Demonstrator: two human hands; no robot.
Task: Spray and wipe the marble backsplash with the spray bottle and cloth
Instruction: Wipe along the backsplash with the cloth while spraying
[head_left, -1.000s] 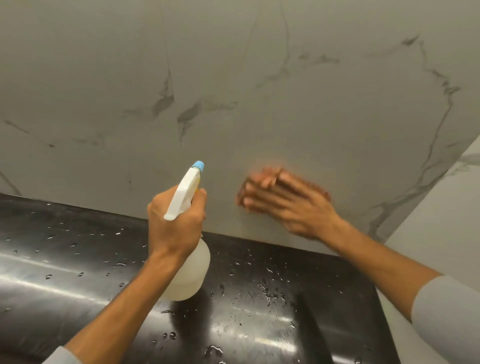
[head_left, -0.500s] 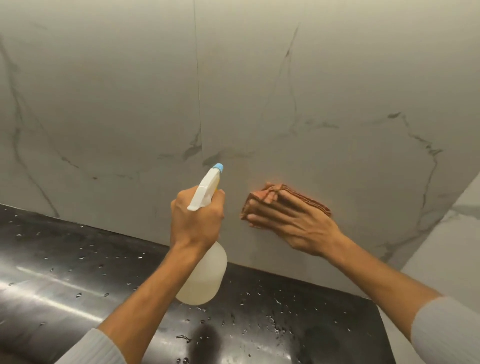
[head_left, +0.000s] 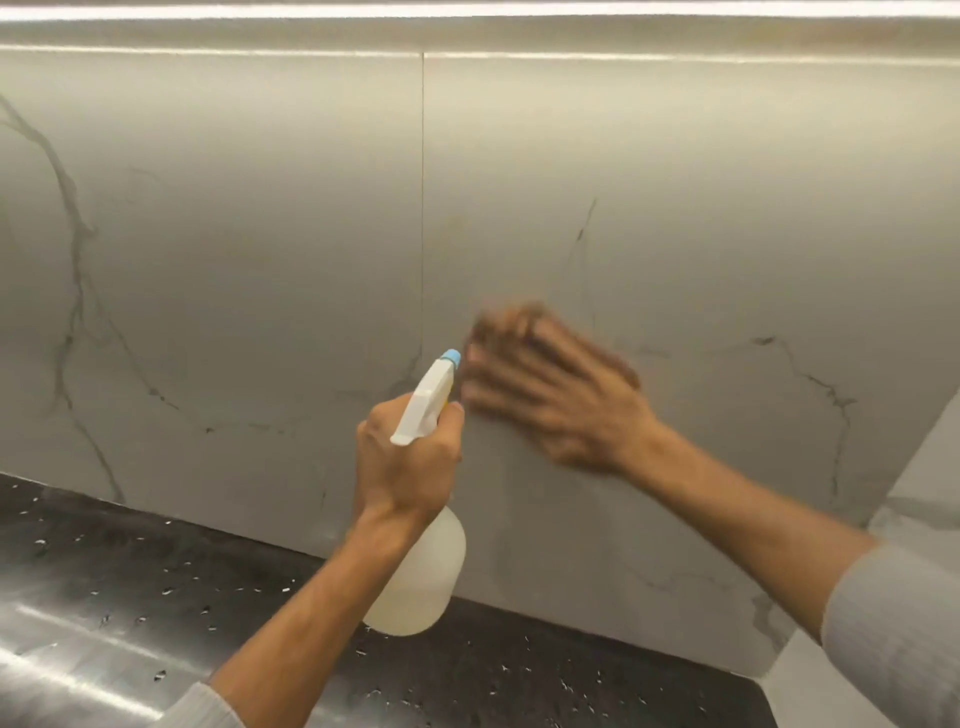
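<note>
From my head camera: my left hand (head_left: 410, 457) is wrapped tight around the neck of the spray bottle (head_left: 423, 566), its blue nozzle aimed at the marble backsplash (head_left: 260, 260) above the wet black tabletop (head_left: 130, 597). My right hand (head_left: 561, 395), blurred, lies flat with fingers spread on the backsplash, pressing the cloth (head_left: 519, 317), which barely peeks out beyond my fingertips.

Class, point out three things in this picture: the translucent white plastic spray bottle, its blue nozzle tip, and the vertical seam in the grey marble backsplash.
Translucent white plastic spray bottle (head_left: 423, 582): head view, rounded body.
Blue nozzle tip (head_left: 451, 356): head view, cap.
Vertical seam (head_left: 422, 208): head view, upper stretch.
</note>
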